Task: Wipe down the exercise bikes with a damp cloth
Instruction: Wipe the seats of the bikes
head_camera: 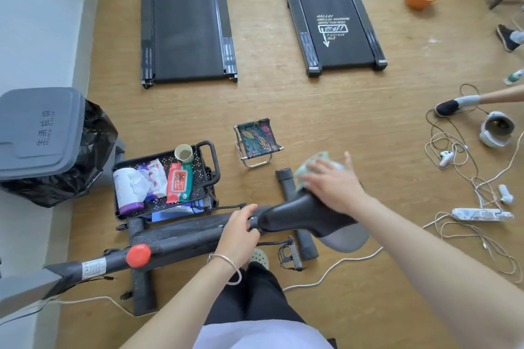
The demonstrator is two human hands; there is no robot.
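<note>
Our right hand (333, 183) presses a cloth (307, 166) flat-palmed on the saddle (300, 217), nose pointing left along the frame (181, 238), which our left hand (241, 231) grips.

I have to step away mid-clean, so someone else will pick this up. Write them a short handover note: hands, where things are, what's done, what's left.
Left hand: gripping the bike frame just in front of the saddle, steadying it.
Right hand: flat on the green cloth, pressing it onto the rear of the saddle.
Supplies: wipes pack and a cup sit in the black tray on the floor beyond the bike.
Done: saddle wipe is under way; how much is finished cannot be told.
Left: rest of saddle, frame, red knob, pedals, base bars.
</note>
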